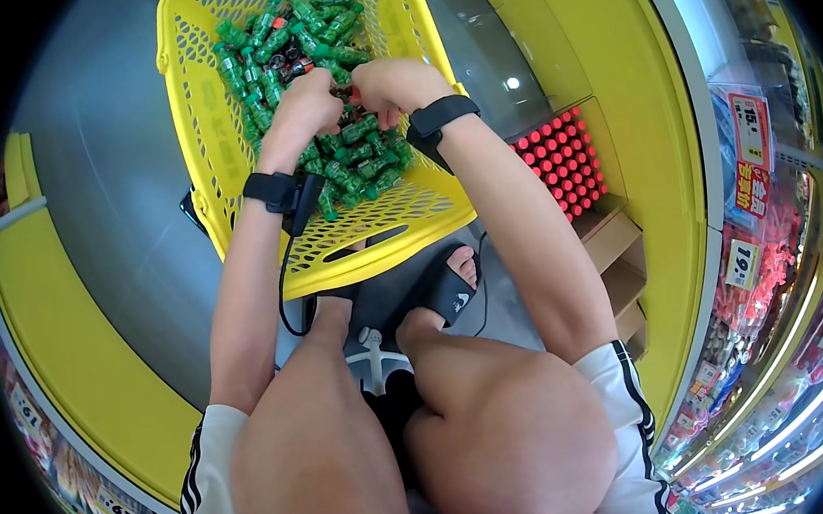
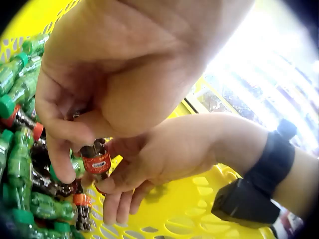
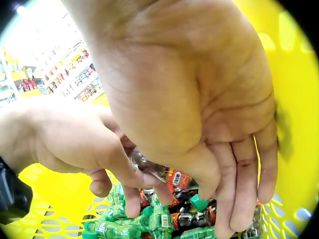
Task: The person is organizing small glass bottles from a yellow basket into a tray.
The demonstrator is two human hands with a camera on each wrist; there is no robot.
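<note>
Grey floor [image 1: 105, 181] and yellow shelving [image 1: 79, 371] surround a yellow basket [image 1: 337, 277] heaped with small green bottles [image 1: 345, 178] and some dark ones. Above that heap, my left hand [image 1: 306, 111] pinches one end of a red-labelled bottle [image 2: 96, 162]; my right hand [image 1: 403, 83] pinches its other end, spare fingers [image 3: 245, 191] extended close together.

On the right-hand shelving, a white and yellow paper price tag [image 1: 750, 130] read "15" in large digits, with a smaller figure after it. A white rectangular price card [image 1: 742, 263] below it showed "19", also with a smaller figure. At lower left, another white card [image 1: 118, 510] read "29". The print on the small dark plastic bottle's red label [image 2: 96, 163] was too small to read.
</note>
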